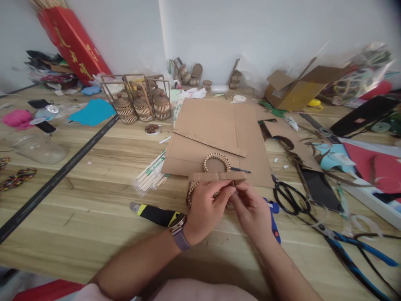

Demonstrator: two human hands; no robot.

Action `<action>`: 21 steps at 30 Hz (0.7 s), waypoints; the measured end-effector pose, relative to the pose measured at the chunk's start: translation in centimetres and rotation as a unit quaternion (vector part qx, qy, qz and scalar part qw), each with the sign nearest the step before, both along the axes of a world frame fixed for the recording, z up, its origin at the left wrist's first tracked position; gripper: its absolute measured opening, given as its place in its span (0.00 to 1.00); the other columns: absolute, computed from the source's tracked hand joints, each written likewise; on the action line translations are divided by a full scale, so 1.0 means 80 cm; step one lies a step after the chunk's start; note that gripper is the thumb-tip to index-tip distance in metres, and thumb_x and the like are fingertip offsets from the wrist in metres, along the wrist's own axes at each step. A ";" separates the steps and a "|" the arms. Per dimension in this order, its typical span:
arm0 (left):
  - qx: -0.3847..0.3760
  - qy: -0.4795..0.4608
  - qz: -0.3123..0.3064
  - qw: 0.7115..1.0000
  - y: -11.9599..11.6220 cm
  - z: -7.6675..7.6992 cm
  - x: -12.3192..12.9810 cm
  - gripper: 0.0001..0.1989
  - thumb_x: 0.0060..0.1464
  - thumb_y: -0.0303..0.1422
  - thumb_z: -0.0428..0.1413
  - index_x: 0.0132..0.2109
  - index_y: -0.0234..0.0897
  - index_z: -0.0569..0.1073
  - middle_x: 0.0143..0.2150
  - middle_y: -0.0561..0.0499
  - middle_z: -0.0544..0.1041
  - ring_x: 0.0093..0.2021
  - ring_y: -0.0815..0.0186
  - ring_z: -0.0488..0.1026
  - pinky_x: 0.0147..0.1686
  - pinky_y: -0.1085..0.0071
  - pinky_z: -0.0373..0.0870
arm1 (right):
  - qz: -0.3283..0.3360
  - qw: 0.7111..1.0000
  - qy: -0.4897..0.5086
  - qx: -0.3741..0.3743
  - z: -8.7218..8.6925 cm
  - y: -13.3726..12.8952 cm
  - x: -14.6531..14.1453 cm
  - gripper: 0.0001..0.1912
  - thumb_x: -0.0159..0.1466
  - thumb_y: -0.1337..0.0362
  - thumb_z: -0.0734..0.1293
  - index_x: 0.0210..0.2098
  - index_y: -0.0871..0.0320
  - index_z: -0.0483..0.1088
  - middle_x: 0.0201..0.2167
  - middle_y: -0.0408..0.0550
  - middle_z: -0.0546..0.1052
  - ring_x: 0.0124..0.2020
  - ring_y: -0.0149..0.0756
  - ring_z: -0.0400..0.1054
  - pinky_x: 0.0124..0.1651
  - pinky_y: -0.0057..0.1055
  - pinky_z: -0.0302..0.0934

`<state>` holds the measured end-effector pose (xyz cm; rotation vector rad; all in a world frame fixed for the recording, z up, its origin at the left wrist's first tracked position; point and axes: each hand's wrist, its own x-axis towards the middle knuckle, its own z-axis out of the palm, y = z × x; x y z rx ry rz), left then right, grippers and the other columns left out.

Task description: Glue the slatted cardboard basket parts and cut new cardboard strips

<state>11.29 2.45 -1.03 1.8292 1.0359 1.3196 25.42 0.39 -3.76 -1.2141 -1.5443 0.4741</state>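
"What's well to the left of the left hand [203,213]?"

"A clear jar [40,149] on the counter [94,225], with a black thread spool [46,126] and pink yarn [17,119] beyond it."

"And to the right of the right hand [256,215]?"

"A black speaker [363,117], farther forward."

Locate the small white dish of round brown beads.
Head view, left of centre: the white dish sits on the wooden table, just in front of the brown striped lantern-shaped pieces, left of the large cardboard sheet.
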 end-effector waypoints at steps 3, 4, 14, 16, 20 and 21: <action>0.009 -0.017 -0.004 1.000 0.000 0.002 0.000 0.09 0.65 0.31 0.56 0.44 0.38 0.82 0.40 0.47 0.85 0.39 0.62 0.82 0.42 0.68 0.78 | 0.005 1.000 0.007 -0.005 -0.001 0.002 0.001 0.06 0.68 0.60 0.67 0.42 0.52 0.75 0.34 0.45 0.79 0.31 0.35 0.71 0.36 0.32 0.67; 0.008 -0.024 -0.006 1.000 0.000 0.002 0.000 0.09 0.65 0.31 0.56 0.44 0.38 0.82 0.40 0.47 0.85 0.39 0.62 0.82 0.42 0.68 0.78 | 0.005 1.000 0.009 -0.004 -0.001 0.002 0.001 0.06 0.68 0.60 0.67 0.42 0.52 0.74 0.34 0.45 0.79 0.31 0.35 0.71 0.35 0.32 0.67; -0.022 -0.060 -0.020 0.998 -0.002 0.007 0.000 0.09 0.64 0.31 0.57 0.44 0.39 0.82 0.39 0.49 0.85 0.37 0.63 0.81 0.40 0.69 0.77 | 0.018 1.000 -0.003 0.013 -0.001 0.005 0.001 0.04 0.68 0.62 0.66 0.41 0.51 0.74 0.33 0.44 0.78 0.32 0.34 0.71 0.36 0.31 0.67; -0.035 -0.063 -0.027 0.997 -0.002 0.006 0.001 0.09 0.64 0.31 0.56 0.44 0.39 0.82 0.41 0.48 0.85 0.38 0.63 0.81 0.41 0.68 0.77 | 0.018 1.000 0.001 0.005 -0.001 0.005 0.001 0.05 0.68 0.61 0.66 0.41 0.51 0.74 0.34 0.45 0.78 0.33 0.35 0.72 0.37 0.32 0.68; -0.060 -0.040 -0.002 0.997 -0.006 0.001 0.001 0.09 0.64 0.34 0.57 0.46 0.38 0.80 0.41 0.46 0.83 0.40 0.60 0.80 0.44 0.64 0.78 | 0.019 0.999 0.041 -0.028 -0.005 0.006 0.001 0.07 0.68 0.56 0.67 0.41 0.51 0.74 0.34 0.46 0.78 0.35 0.37 0.73 0.40 0.34 0.69; -0.065 -0.034 0.001 0.997 -0.010 -0.001 -0.001 0.09 0.64 0.34 0.57 0.47 0.37 0.79 0.42 0.45 0.83 0.42 0.59 0.80 0.45 0.62 0.78 | 0.021 0.998 0.056 -0.036 -0.007 0.007 0.002 0.08 0.67 0.55 0.67 0.41 0.51 0.73 0.32 0.46 0.78 0.34 0.37 0.73 0.39 0.34 0.69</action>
